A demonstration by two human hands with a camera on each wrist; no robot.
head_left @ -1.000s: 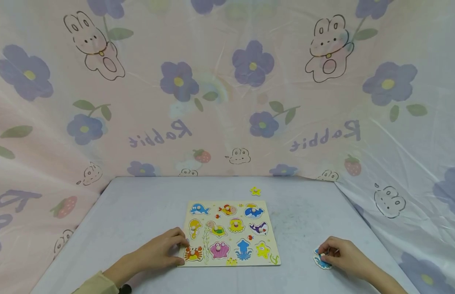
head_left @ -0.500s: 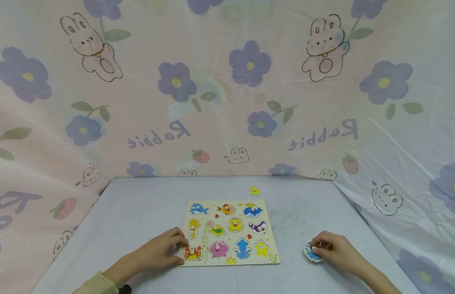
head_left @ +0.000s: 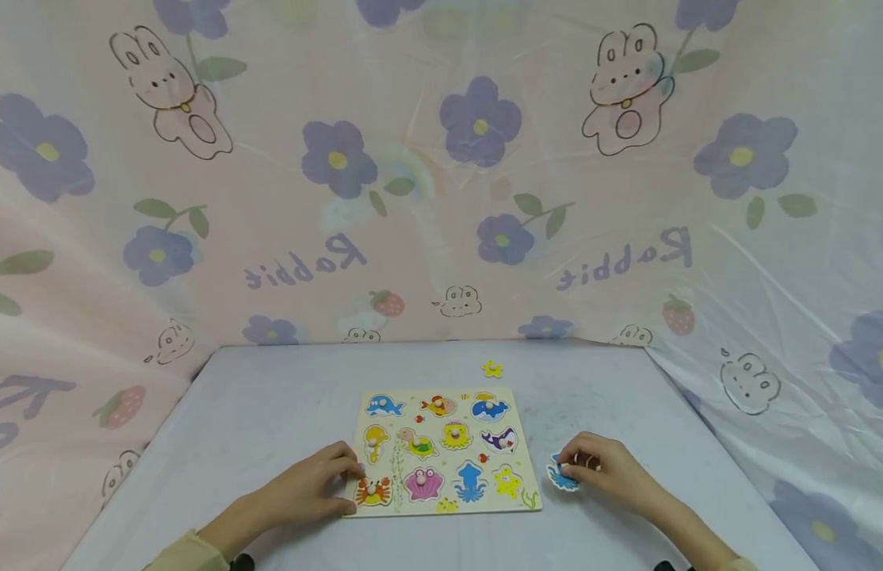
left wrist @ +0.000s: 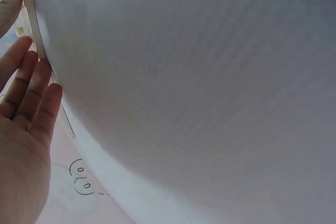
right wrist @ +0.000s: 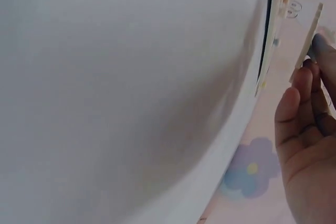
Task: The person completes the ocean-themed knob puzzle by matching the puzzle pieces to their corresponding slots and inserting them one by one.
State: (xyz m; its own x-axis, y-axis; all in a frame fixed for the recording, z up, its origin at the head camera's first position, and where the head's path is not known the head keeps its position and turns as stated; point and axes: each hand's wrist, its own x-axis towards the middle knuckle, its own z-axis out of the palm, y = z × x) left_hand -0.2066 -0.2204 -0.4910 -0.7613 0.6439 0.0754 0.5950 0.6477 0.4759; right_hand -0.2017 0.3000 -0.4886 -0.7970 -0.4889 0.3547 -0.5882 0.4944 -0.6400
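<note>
A pale wooden puzzle board point(head_left: 521, 466) lies on the table, bearing knobbed sea-animal pieces such as a crab point(head_left: 373, 492) and a pink shell point(head_left: 423, 483). Its squid spot point(head_left: 472, 482) and star spot point(head_left: 508, 481) show flat pictures without knobs. My left hand point(head_left: 309, 488) rests at the board's lower left edge, fingers extended against it in the left wrist view. Just right of the board, my right hand point(head_left: 609, 472) pinches a blue squid puzzle piece point(head_left: 561, 477) by its knob. The right wrist view shows that piece edge-on, raised off the table.
A yellow star puzzle piece point(head_left: 492, 369) lies beyond the board's far edge. The table has a white cover point(head_left: 284, 396). Behind it and at both sides hangs a curtain point(head_left: 420, 182) printed with rabbits and flowers.
My right hand has carried the blue squid puzzle piece leftward, from the table's right side to close beside the board. My left hand has stayed at the board's edge.
</note>
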